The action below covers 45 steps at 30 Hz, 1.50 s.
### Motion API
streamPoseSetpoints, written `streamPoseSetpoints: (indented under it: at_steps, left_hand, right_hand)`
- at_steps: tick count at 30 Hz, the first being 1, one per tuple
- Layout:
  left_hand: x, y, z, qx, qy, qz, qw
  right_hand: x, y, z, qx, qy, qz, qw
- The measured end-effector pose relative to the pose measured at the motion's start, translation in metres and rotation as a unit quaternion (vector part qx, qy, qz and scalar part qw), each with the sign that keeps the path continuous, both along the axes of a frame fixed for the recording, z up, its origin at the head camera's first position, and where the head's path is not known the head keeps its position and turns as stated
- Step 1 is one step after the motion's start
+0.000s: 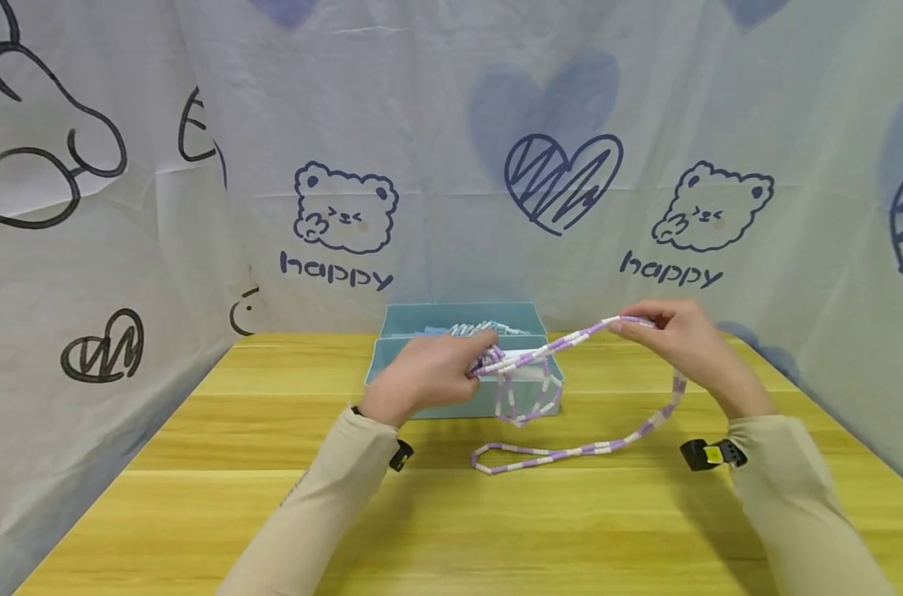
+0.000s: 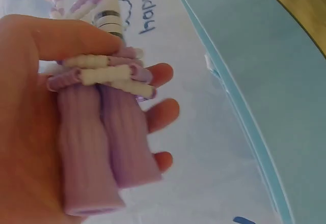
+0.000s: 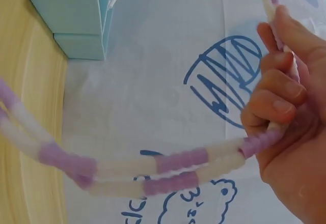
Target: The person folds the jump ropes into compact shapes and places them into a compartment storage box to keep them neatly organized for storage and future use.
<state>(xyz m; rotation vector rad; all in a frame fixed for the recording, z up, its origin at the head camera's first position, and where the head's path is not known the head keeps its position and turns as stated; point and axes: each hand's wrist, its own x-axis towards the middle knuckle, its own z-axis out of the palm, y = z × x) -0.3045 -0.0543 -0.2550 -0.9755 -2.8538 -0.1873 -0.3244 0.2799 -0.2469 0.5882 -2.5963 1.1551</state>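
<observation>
A purple-and-white beaded jump rope (image 1: 600, 449) stretches doubled between the two hands. In my left hand (image 1: 430, 371) are its two purple handles (image 2: 84, 147), side by side, with beaded strands wrapped across them under the thumb. My right hand (image 1: 685, 343) pinches the doubled rope between thumb and fingertips, its other fingers curled over the strands, as the right wrist view shows. From that hand the rest of the rope hangs and curves back left, ending in a narrow loop low over the table. A shorter loop of beads (image 1: 518, 422) dangles beside the left hand, in front of the box.
Behind the left hand stands a light blue box (image 1: 462, 316) with a divided inside. Blue-and-white beaded strands (image 1: 488, 328) lie in its rear part. The wooden table (image 1: 272, 463) meets a printed cloth backdrop (image 1: 436, 207) at the back and sides.
</observation>
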Motion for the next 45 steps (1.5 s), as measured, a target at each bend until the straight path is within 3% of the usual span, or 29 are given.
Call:
streamPoseSetpoints:
  at_steps: [4, 10, 14, 17, 21, 29, 34, 39, 45]
  left_hand:
    - [0.006, 0.005, 0.003, -0.018, 0.016, -0.013, 0.9996]
    - [0.011, 0.005, 0.005, -0.004, -0.035, -0.030, 0.9989]
    - [0.011, 0.005, 0.005, -0.007, -0.066, -0.021, 0.9976]
    - [0.011, 0.007, 0.004, -0.022, -0.074, -0.013, 0.9970]
    - [0.011, 0.009, 0.005, -0.026, -0.070, -0.029, 0.9967]
    - [0.012, 0.007, 0.005, 0.050, -0.116, -0.082, 0.9886]
    - [0.011, 0.009, 0.003, 0.055, -0.133, -0.101, 0.9844]
    - [0.009, 0.003, 0.002, 0.062, -0.120, -0.103, 0.9855]
    - [0.007, -0.003, 0.008, 0.106, -0.120, -0.109, 0.9810]
  right_hand:
    - [0.000, -0.007, 0.001, -0.019, 0.023, -0.027, 0.999]
    - [-0.002, -0.017, -0.003, -0.011, 0.091, -0.015, 0.996]
    - [0.000, -0.023, -0.004, -0.018, 0.131, -0.015, 0.991]
    - [0.001, -0.026, -0.004, -0.039, 0.156, -0.024, 0.987]
    - [0.000, -0.030, -0.007, -0.057, 0.180, -0.045, 0.981]
    - [-0.014, -0.028, -0.029, -0.019, 0.114, -0.089, 0.989]
    - [-0.020, -0.028, -0.042, 0.012, 0.081, -0.090, 0.993]
    - [-0.023, -0.029, -0.049, 0.030, 0.064, -0.079, 0.994]
    - [-0.025, -0.032, -0.057, 0.059, 0.070, -0.030, 0.995]
